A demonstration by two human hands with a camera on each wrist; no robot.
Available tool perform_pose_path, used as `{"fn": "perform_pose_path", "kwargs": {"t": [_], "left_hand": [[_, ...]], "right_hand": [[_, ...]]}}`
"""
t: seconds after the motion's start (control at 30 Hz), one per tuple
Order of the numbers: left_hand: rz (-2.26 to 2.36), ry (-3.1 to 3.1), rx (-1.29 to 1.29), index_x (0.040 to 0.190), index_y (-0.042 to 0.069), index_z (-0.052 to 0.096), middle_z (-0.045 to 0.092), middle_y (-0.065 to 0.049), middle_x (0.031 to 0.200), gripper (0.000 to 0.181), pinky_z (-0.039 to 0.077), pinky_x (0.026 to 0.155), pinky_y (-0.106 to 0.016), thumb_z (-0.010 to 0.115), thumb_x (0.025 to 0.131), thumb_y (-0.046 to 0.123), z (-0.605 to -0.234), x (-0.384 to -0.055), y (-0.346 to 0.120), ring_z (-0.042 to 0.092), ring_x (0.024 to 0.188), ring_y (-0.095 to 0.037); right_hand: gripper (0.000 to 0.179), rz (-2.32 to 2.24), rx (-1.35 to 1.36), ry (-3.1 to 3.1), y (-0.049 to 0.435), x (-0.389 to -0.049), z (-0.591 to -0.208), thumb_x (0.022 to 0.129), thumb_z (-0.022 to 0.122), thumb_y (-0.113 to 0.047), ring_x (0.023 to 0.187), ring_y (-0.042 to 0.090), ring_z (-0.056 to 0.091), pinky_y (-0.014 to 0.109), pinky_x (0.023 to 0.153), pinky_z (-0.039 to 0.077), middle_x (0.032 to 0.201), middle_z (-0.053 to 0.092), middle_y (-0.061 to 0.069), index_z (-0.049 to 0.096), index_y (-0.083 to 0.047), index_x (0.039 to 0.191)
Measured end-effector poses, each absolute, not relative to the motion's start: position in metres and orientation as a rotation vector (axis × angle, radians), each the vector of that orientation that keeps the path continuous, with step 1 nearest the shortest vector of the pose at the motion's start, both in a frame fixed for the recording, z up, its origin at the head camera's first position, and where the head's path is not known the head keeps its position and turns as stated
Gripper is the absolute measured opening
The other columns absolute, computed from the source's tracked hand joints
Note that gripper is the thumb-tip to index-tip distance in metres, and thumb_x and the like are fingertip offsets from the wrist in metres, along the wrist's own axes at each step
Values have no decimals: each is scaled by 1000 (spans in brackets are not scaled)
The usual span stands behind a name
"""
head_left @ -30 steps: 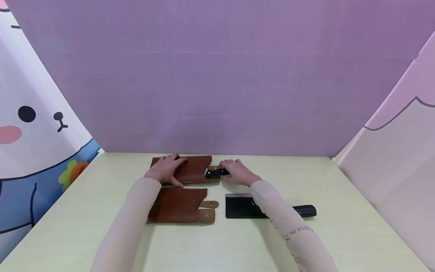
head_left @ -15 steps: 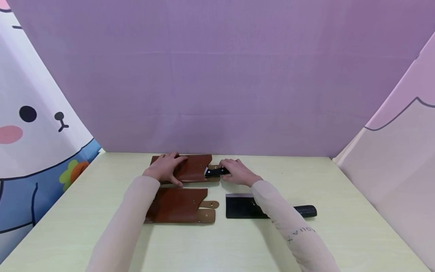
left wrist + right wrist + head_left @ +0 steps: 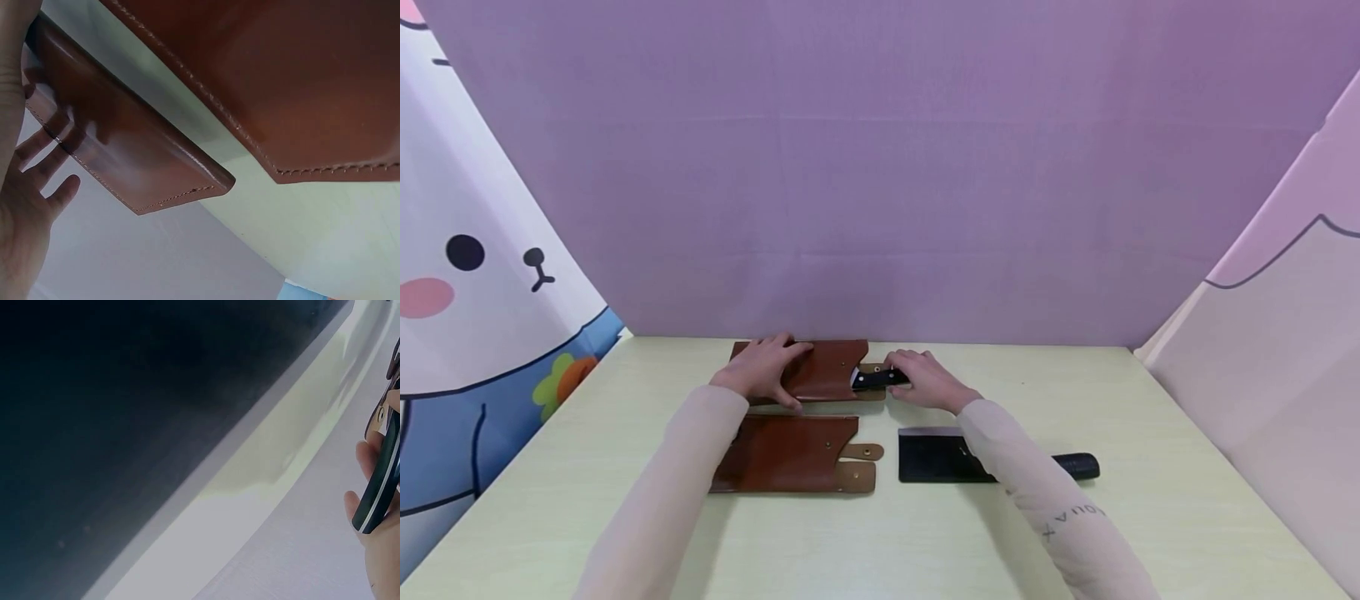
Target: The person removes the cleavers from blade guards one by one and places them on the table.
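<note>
A kitchen knife with a riveted black handle has its blade hidden inside a brown leather sheath at the table's back. My right hand grips the handle from the right; the right wrist view shows fingers curled round the handle. My left hand holds the sheath's left part across its width, thumb at the near edge and fingers toward the far edge. In the left wrist view, fingers overlap the sheath's stitched edge. A second brown sheath lies flat in front, its snap straps pointing right.
A black-bladed cleaver lies right of the near sheath, partly under my right forearm in view, its black handle pointing right. A purple backdrop rises behind the pale table. Printed cloth hangs at both sides.
The far sheath has shifted very slightly away from me. My left hand and forearm have moved a little left. The right hand's grip on the knife handle looks the same.
</note>
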State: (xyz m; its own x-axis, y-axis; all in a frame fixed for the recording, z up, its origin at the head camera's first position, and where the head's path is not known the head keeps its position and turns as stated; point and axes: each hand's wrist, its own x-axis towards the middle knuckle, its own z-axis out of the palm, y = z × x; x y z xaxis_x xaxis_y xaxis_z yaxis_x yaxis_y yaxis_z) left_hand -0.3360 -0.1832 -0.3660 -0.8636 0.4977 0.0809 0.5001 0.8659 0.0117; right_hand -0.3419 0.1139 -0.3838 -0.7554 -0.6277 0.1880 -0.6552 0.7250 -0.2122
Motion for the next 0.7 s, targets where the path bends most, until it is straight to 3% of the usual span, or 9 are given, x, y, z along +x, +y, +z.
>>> {"fn": "perform_pose_path", "kwargs": {"t": [0.7], "left_hand": [[-36, -2931, -831, 140, 14, 38, 44, -17, 125, 102, 35, 97, -55, 78, 57, 57, -360, -331, -183, 46, 113, -36]], "right_hand": [[26, 456, 1044, -2823, 116, -335, -380, 84, 64, -21, 103, 19, 53, 40, 86, 39, 109, 61, 0, 56, -16, 109]]}}
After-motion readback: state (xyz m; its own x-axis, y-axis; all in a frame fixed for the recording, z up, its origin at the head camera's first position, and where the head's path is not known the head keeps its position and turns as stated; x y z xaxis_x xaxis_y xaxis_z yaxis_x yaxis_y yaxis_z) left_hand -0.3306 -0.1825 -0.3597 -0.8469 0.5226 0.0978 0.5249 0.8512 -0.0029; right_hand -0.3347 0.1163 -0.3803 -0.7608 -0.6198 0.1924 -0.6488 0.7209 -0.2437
